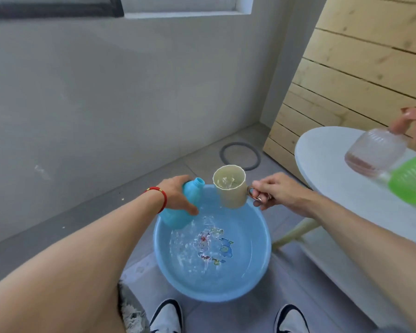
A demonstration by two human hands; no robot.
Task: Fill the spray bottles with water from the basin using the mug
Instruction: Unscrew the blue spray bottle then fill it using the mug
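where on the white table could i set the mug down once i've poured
The white table is bare along its left and near side, from its rim to the pink spray bottle. Its right side is crowded: that bottle and the green bottle stand close together. The mug is over the basin.

My left hand (178, 192) covers the upper body of the blue bottle (175, 212), and the bottle hides part of the basin's (262, 255) far-left rim. My right hand's fingers (262, 192) curl around the mug's (231, 188) handle, hiding most of it. The green bottle (412, 180) is cut off by the right edge of the frame, its top out of view, and it overlaps the base of the pink spray bottle (375, 151). The white worktop (327, 159) runs off the right edge. Both my shoes (167, 317) are cropped at the bottom edge. The printed design on the basin floor is blurred by rippling water.
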